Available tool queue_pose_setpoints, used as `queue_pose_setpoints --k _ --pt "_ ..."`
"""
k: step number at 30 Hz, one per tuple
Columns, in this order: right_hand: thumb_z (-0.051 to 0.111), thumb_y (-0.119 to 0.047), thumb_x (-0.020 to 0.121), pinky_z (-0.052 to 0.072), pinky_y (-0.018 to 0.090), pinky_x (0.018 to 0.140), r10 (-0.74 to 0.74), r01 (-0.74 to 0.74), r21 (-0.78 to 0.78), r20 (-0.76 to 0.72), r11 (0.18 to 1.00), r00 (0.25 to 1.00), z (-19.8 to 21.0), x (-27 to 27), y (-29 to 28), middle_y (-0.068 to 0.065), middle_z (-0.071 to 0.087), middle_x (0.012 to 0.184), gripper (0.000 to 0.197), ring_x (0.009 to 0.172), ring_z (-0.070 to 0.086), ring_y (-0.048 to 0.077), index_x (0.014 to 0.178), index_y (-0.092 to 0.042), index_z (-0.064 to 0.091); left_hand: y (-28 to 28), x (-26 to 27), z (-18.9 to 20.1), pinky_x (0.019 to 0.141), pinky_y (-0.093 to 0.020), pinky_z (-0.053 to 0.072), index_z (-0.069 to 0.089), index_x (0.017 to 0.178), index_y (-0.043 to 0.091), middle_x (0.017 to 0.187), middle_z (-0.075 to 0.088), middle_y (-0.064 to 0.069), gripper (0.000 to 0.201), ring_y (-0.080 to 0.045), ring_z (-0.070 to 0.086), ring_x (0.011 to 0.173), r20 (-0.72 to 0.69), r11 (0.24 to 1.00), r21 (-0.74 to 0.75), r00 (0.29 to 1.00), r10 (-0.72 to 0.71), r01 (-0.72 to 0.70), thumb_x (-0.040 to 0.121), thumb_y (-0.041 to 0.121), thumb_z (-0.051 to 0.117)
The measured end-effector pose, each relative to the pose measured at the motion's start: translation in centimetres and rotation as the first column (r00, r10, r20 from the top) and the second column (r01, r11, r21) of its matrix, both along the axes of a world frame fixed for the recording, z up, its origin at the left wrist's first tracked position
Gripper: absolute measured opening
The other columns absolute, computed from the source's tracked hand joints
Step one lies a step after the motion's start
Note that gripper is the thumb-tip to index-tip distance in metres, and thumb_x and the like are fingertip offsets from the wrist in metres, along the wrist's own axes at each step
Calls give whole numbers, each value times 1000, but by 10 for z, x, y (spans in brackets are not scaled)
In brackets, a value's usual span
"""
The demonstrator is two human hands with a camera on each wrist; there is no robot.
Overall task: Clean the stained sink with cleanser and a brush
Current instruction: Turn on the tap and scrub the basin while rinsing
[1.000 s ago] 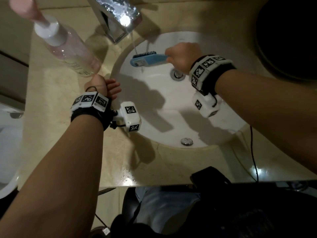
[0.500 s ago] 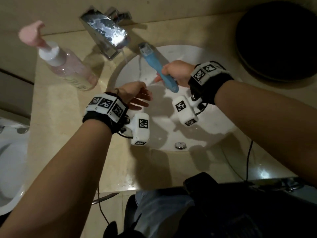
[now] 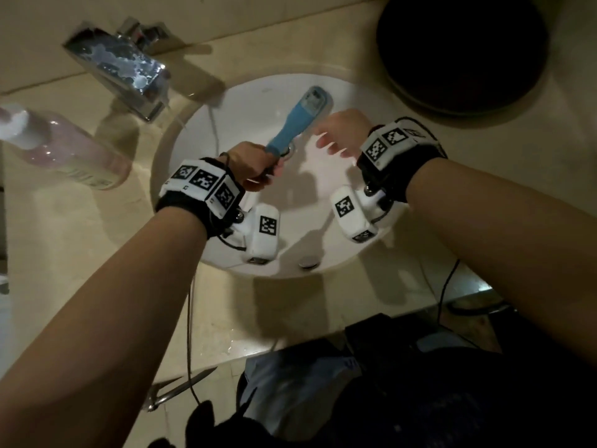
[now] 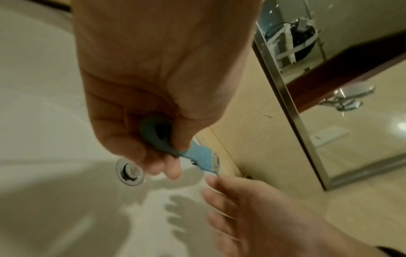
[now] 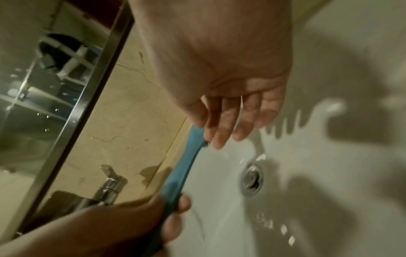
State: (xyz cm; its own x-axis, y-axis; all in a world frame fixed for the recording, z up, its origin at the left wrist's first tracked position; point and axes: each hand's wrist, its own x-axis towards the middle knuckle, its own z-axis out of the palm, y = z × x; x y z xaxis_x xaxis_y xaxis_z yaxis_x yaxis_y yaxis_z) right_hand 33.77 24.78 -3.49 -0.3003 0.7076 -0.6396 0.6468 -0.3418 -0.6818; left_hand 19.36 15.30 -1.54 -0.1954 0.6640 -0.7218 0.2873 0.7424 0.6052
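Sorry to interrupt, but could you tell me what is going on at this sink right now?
A person is cleaning a white sink with a blue brush. The left hand grips the brush by its handle end, with the head pointing toward the back of the basin. The right hand is beside the brush with its fingers spread and holds nothing. A thin stream of water runs from the faucet, and a pink pump bottle stands on the counter to the left.

Your left hand (image 3: 250,163) grips the handle end of the blue brush (image 3: 295,122), its head pointing up toward the back of the white sink (image 3: 339,263). Your right hand (image 3: 339,130) hovers just beside it, fingers loose and apart. A thin stream runs from the chrome faucet (image 3: 124,67) into the basin.
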Motion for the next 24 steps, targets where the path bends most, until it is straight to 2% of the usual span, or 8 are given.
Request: queue_pose_setpoints --k 2,4,6,10,12,17,19,24 --pt "46 -19 91 44 19 50 -223 213 188 31 959 974 -8 26 9 -1 60 67 26 58 54 13 67 -17 57 -2 -4 -7 35 -7 25 57 82 17 65 46 3 26 -10 36 47 -124 992 -57 985 -122 115 100 27 41" --pt "42 -17 90 51 34 68 -382 341 345 55 874 923 -17 53 13 12 68 83 28 74 62 25 83 -6 66 -3 -8 -16 37 -10 22 58 94 14 66 42 1 21 -12 29 50 -179 966 -151 955 -237 211 99 27 42" --pt "38 -18 92 47 38 72 -459 379 442 86 813 884 -23 76 12 15 67 102 30 84 59 28 95 -3 63 -4 -10 -26 37 -10 19 58 89 12 64 38 0 28 -13 25 49 -152 938 -237 944 -293 253 98 33 42" --pt "34 -25 95 39 30 70 -413 267 534 173 802 894 -33 100 9 6 65 111 26 90 56 24 98 -12 56 -3 -9 -43 37 -12 18 55 70 13 58 37 0 51 -12 22 47 -131 894 -321 920 -370 313 94 55 38" --pt "36 -23 95 39 25 67 -388 240 560 160 793 908 -35 105 10 4 64 104 27 86 54 19 105 -13 58 -3 -5 -52 42 -16 19 55 66 13 54 40 0 52 -12 26 45 -106 861 -335 893 -438 383 95 53 39" --pt "39 -14 91 36 23 58 -393 243 593 136 768 909 -39 111 14 -10 52 78 15 78 50 12 87 -24 50 -2 10 -77 34 -13 22 54 63 11 37 42 6 47 -5 30 28 40 732 -405 811 -584 547 98 39 41" --pt "40 -13 90 33 21 54 -399 236 618 137 749 907 -42 111 13 -12 48 69 16 74 49 12 84 -25 49 -2 17 -86 32 -11 26 53 62 10 47 46 0 46 -10 36 34 -20 698 -436 770 -638 568 98 35 42" --pt "41 -11 88 24 10 46 -420 238 670 122 703 899 -48 111 9 -16 40 60 17 68 46 11 82 -24 49 16 16 -98 54 -22 36 55 57 13 59 52 -5 47 -18 46 51 -338 801 -399 741 -581 446 96 37 42"
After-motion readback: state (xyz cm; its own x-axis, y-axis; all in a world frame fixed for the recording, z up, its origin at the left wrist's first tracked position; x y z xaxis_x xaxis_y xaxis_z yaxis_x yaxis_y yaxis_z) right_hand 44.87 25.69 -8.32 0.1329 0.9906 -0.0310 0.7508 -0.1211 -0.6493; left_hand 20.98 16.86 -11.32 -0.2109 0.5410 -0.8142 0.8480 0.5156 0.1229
